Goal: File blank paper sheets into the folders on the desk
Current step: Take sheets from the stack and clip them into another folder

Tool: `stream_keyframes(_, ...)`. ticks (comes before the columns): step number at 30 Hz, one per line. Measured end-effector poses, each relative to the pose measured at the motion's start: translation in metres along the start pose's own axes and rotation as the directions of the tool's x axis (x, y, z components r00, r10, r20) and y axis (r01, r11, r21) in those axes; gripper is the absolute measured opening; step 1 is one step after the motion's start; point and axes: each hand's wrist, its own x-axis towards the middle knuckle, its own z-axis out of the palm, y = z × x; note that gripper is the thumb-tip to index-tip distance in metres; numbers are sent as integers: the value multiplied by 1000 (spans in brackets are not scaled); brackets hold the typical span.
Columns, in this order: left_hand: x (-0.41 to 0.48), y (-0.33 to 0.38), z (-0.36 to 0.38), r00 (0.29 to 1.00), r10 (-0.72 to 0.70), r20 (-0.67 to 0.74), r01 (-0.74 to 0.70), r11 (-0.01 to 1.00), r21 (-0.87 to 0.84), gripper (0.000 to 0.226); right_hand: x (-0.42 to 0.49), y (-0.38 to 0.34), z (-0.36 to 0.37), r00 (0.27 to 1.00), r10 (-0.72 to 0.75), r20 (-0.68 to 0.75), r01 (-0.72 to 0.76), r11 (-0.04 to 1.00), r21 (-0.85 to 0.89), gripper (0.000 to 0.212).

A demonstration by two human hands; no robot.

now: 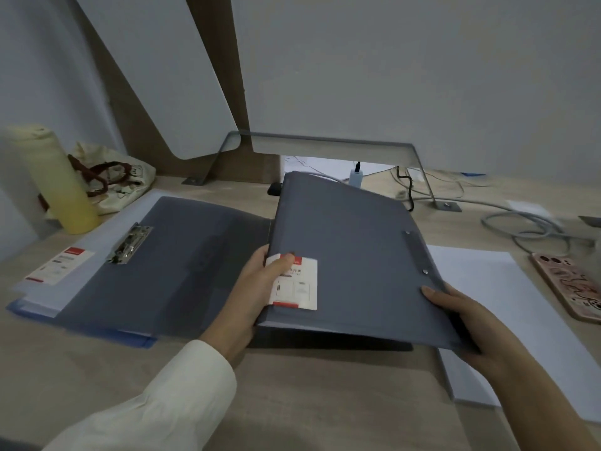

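Observation:
A closed dark blue folder [354, 255] with a white label hangs tilted above the desk's middle. My left hand [257, 288] grips its left spine edge, thumb on the label. My right hand [468, 323] holds its lower right corner, thumb on top and fingers underneath. To the left an open blue folder [169, 265] lies flat with a metal clip [130, 245] on its inner cover. A stack of blank white paper sheets [507, 320] lies on the desk at the right, partly under the held folder.
A yellow bottle [55, 180] and a cloth bag [117, 177] stand at the back left. A phone in a pink case [572, 284] lies at the right edge. Cables [520, 222], a charger and a grey metal stand [325, 141] are at the back.

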Motion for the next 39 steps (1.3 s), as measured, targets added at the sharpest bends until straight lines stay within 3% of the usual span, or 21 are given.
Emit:
stream_keyframes(3,-5,6,-1,999,30,11,-29,999,-41,25,2,-7,-4,997,-81,7,80,993,88,39)
stream_keyframes(4,-6,3,-2,999,53,7,-53,996,67,25,2,-9,-4,996,-86,-7,87,988,125,38)
stream_keyframes(5,-7,-4,-5,992,119,29,-123,941,315,23,3,-10,-6,995,-90,-31,95,981,169,37)
stream_keyframes(6,-7,-14,-10,982,158,106,-190,757,625,28,4,-9,-8,993,-95,-64,107,971,216,37)
stream_keyframes(7,-8,-26,-14,974,126,190,-227,484,845,51,4,-8,-9,991,-98,-93,119,960,252,38)
stream_keyframes(8,-8,-39,-17,966,67,250,-259,254,932,78,3,-6,-9,988,-95,-118,125,952,278,40)
stream_keyframes(9,-7,-51,-20,960,2,279,-277,114,954,98,3,-3,-11,987,-92,-135,129,945,300,45)
stream_keyframes(13,5,-61,-20,948,-12,319,-319,-92,943,127,2,4,-17,979,-72,-190,135,930,341,93)
stream_keyframes(16,11,-60,-20,911,0,412,-400,-235,886,106,0,3,-19,974,-70,-215,150,910,386,67)
stream_keyframes(17,12,-67,-22,892,36,450,-424,-273,863,92,1,4,-20,974,-77,-215,155,913,377,72)
stream_keyframes(19,13,-80,-30,838,119,533,-484,-291,825,58,1,7,-21,967,-87,-238,166,928,334,99)
stream_keyframes(20,12,-78,-34,801,190,568,-501,-307,809,43,0,8,-21,967,-80,-242,160,929,333,95)
stream_keyframes(22,11,-72,-42,745,300,596,-517,-304,800,56,0,9,-24,966,-93,-240,183,903,389,51)
stream_keyframes(24,9,-62,-47,747,443,496,-465,-184,866,78,-2,7,-24,964,-83,-252,191,877,442,24)
stream_keyframes(25,9,-58,-51,747,512,424,-435,-106,894,78,-2,7,-23,965,-98,-243,203,866,457,30)
stream_keyframes(28,5,-36,-61,731,650,206,-364,117,924,45,-6,2,-18,963,-167,-210,245,865,437,90)
stream_keyframes(29,3,-30,-64,717,684,135,-354,190,916,38,-6,1,-18,963,-180,-201,253,861,441,95)
stream_keyframes(30,1,-24,-67,701,711,52,-342,272,900,32,-6,1,-19,965,-182,-187,248,862,441,89)
stream_keyframes(33,-4,-5,-67,705,693,-151,-313,496,810,29,-1,6,-19,972,-152,-180,214,888,406,39)
stream_keyframes(36,-5,5,-69,656,729,-194,-365,532,764,28,5,15,-6,981,-137,-141,174,938,300,38)
stream_keyframes(39,-6,7,-70,660,726,-191,-391,550,738,30,11,31,16,993,-68,-102,83,984,160,35)
